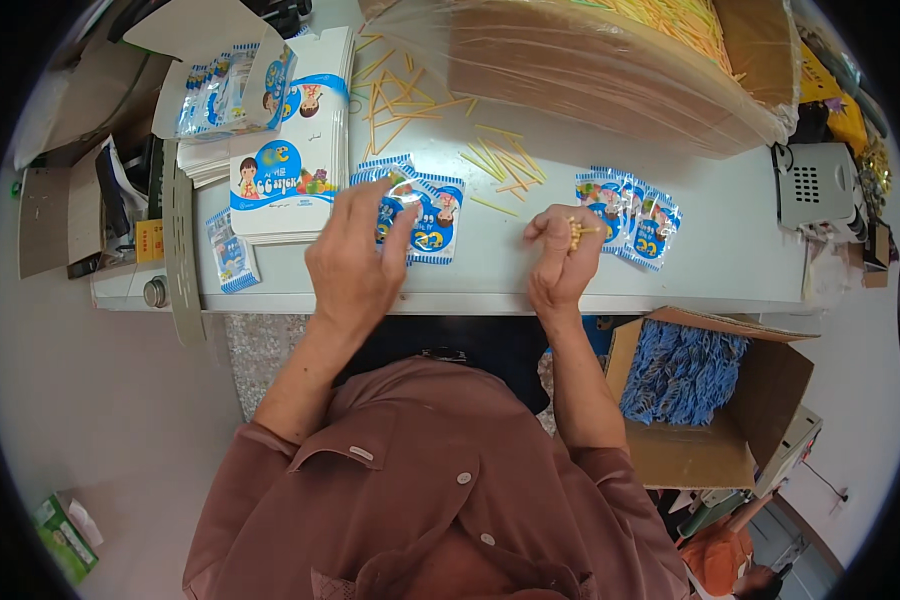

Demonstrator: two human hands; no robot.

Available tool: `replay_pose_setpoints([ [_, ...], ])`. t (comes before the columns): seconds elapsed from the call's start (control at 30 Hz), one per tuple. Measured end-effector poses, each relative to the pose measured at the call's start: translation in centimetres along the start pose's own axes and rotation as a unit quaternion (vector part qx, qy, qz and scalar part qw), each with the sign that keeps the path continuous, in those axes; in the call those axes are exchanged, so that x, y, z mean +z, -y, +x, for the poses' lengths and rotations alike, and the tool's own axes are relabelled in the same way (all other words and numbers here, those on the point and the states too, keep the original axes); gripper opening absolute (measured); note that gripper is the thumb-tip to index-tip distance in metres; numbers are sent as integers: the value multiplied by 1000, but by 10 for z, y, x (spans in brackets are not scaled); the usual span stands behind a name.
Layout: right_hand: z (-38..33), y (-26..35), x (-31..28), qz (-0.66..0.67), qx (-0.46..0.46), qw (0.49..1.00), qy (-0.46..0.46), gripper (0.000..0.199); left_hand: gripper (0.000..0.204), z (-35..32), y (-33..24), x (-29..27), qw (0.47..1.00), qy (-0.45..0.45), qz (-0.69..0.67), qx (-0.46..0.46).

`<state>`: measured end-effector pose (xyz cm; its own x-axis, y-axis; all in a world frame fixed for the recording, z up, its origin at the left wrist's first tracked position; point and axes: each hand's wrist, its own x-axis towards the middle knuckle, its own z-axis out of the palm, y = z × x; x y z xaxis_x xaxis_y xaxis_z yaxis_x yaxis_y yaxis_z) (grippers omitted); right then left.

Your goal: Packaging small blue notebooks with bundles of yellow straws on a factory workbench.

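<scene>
Person [400, 520] in a brown buttoned shirt, seen from above at a pale surface [495, 265], both bare forearms reaching forward; clock directions start from the middle of the view, twelve being straight ahead.

At ten o'clock is the left hand [353, 245]. Its thumb and fingers are bent with a narrow gap between them, over blue-and-white packets [435, 222] lying at eleven o'clock. I cannot tell whether they pinch a packet or only rest on it.

At two o'clock is the right hand [562, 265], its fingers curled closely around a bunch of yellow sticks [577, 233], the ends poking out at the top. Just beyond it, also toward two, lie more packets of the same kind [652, 225], overlapping.

Loose thin sticks [505, 165] in yellow, green and orange lie at one o'clock; another scatter [398, 108] lies between eleven and twelve.

Between ten and eleven is a stack of printed white cartons [290, 150], and farther out an open white box [192, 125] holding upright packets. A large plastic-lined cardboard box [590, 85] of sticks stands at one o'clock. Below the surface, between three and four, an open cardboard box [695, 460] contains many small blue packets [682, 375].
</scene>
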<state>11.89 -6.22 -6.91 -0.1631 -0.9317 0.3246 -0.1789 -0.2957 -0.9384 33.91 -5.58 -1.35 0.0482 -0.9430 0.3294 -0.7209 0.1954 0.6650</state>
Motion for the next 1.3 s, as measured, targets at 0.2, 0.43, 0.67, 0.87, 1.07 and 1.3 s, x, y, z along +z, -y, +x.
replay_pose_setpoints([
  [0.2, 0, -5, -5, -105, 50, 990, 78, 15, 43, 5, 19, -1, 992, 32, 122, -17],
  [0.43, -1, -6, -9, -101, 53, 989, 96, 14, 53, 5, 21, 6, 982, 50, 182, -22],
  [0.67, -3, -6, -10, -85, 69, 988, 105, 13, 45, 11, 22, 10, 979, 82, 179, -57],
  [0.87, -3, -14, -12, -67, 63, 992, 86, 13, 18, 13, 24, 7, 991, 49, 119, -46],
  [1.07, 13, -12, -20, 190, 197, 962, -25, 12, 16, 11, 29, 0, 988, -17, -100, -117],
  [1.3, 35, -6, -13, 573, 256, 776, -64, 15, 25, 11, 22, -1, 924, 68, -311, -212],
])
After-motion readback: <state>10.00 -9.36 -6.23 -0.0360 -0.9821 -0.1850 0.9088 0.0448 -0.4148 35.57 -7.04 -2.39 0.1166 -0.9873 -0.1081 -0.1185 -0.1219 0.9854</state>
